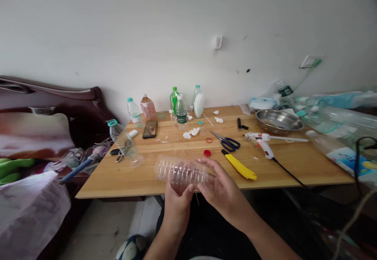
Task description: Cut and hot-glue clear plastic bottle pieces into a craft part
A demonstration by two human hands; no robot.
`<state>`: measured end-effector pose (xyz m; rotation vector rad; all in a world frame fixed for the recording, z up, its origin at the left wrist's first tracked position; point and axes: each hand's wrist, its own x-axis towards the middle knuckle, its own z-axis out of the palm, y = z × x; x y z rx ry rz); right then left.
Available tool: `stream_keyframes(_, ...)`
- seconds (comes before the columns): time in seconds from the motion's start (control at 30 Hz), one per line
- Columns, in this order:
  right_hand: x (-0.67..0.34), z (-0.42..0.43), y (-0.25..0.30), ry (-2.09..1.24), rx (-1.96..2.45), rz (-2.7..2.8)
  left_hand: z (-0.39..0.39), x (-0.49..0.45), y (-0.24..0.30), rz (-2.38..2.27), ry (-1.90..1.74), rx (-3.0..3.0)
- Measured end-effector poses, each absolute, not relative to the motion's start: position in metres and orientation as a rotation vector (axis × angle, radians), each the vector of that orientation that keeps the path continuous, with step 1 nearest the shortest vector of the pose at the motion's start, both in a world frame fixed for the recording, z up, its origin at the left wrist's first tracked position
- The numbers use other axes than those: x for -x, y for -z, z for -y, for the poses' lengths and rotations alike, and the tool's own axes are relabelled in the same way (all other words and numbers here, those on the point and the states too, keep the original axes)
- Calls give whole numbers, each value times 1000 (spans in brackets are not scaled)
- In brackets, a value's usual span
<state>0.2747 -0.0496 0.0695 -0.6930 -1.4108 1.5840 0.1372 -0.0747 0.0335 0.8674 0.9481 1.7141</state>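
Note:
A clear ribbed plastic bottle (167, 169) lies sideways between my hands, just above the table's front edge. My left hand (178, 201) grips it from below, thumb toward me and fingers partly hidden behind the plastic. Around its right end curls my right hand (219, 187), fingers on top and thumb below. Close by on the wood are a red bottle cap (207, 153), a red ring (209, 140), dark-handled scissors (229, 143) and a yellow utility knife (240, 166).
A hot glue gun (265, 144) with a cable lies right of the knife, near a steel bowl (278, 121). Several bottles stand along the back, including a green bottle (174, 97). Crumpled tissue (191, 133) lies mid-table. More plastic bottles (324, 124) crowd the right side.

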Motion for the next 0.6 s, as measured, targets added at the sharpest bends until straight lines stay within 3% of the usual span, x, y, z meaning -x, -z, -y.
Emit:
stream_keyframes(0.2, -272, 47, -69, -1623, 721, 1325, 73, -139, -21, -848, -1658, -898)
stream_keyframes(0.47, -270, 40, -56, -1145, 814, 1542, 76, -148, -29, -773, -1714, -675)
stream_keyframes(0.6, -271, 41, -50, -1065, 763, 1753, 75, -148, -33, -796, -1687, -688)
